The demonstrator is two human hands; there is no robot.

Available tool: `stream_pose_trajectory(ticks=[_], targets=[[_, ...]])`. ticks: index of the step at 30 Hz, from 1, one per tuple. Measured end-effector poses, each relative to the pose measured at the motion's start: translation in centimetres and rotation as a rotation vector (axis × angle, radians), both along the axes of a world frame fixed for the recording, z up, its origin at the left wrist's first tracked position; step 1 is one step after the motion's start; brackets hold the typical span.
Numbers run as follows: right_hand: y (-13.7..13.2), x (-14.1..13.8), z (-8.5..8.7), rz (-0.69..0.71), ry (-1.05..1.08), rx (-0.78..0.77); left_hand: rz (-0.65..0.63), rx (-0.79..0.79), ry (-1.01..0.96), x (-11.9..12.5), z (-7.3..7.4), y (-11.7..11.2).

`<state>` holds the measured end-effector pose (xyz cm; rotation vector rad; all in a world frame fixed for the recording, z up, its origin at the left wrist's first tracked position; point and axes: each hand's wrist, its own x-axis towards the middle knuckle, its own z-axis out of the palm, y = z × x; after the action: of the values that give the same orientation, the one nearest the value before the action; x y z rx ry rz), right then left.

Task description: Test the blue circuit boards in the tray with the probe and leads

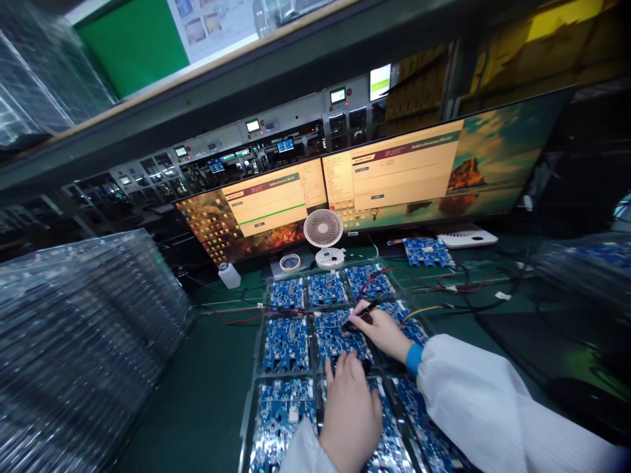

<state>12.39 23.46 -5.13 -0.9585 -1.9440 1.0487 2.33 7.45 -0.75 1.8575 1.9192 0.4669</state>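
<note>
On board (pixel 335 335): probe (pixel 359 316) in right hand (pixel 382 328), tip left.

The person wears a loose white coat with long, faintly striped sleeves. A bright blue knitted cuff (pixel 414 359) shows at the right wrist. Both hands, the left hand (pixel 349 415) and the right hand (pixel 382 330), are bare, without gloves.

My bench sits dim; most light comes off the two monitors (pixel 345 197) at twelve o'clock, glowing onto the circuit boards (pixel 325 328). The stacked clear trays (pixel 83 341) at nine o'clock smear with blur and glare. Edges bow outward; the three o'clock corner falls into shadow.
</note>
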Motion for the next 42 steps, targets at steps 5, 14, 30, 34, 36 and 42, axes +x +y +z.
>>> stream_pose_trajectory(ticks=[5,14,30,34,36,42], targets=[[-0.1,0.0,0.5,-0.004,-0.039,0.043,0.009,-0.002,-0.004,0.0,-0.3,0.0],[-0.2,0.0,0.5,-0.025,0.033,-0.024,0.021,-0.001,-0.02,0.1,0.4,0.0],[-5.6,2.2,8.6,0.014,0.262,-0.158,0.309,0.161,-0.321,-2.2,0.9,1.0],[-5.9,2.2,8.6,0.043,0.266,-0.168,0.284,0.184,-0.332,-1.9,1.2,0.7],[-5.9,2.2,8.4,0.064,0.261,-0.169,0.257,0.183,-0.347,-1.7,1.4,0.5],[-7.4,3.2,8.2,0.173,0.246,-0.147,0.082,0.161,-0.588,-1.4,1.5,-0.2]])
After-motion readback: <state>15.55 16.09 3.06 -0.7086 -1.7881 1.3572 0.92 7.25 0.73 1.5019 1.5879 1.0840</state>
